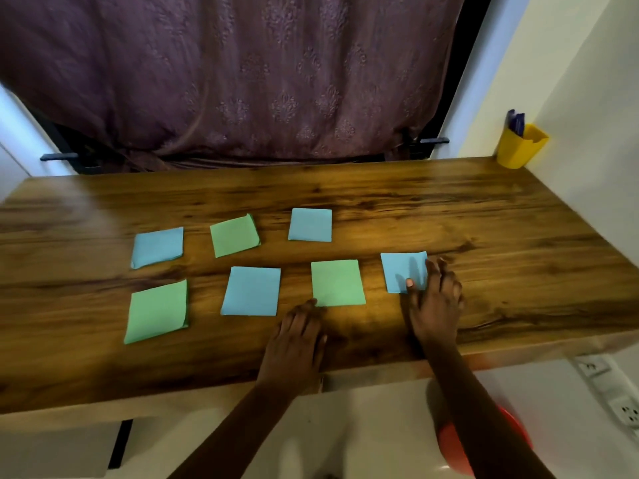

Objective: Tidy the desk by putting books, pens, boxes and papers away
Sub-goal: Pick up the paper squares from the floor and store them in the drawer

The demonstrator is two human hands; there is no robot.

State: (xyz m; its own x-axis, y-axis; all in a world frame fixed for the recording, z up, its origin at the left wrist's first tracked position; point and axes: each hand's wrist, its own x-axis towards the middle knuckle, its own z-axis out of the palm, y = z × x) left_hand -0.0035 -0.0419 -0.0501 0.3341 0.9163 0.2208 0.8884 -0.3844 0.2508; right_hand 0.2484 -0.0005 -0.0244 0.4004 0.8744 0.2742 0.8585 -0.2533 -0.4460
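Your right hand pinches the blue paper at its right edge, probably to lift it; your left hand lies relaxed on the tabletop.

The right hand covers the near right corner of the blue paper, and whether its fingers reach under the sheet's edge cannot be told. The left hand hides whether its fingertips touch the green paper. The desk is cut off at both sides, with a hazy blur at far left. Only the tops of dark blue things show above the yellow cup, too small to identify. The right forearm hides much of a red object below the desk.
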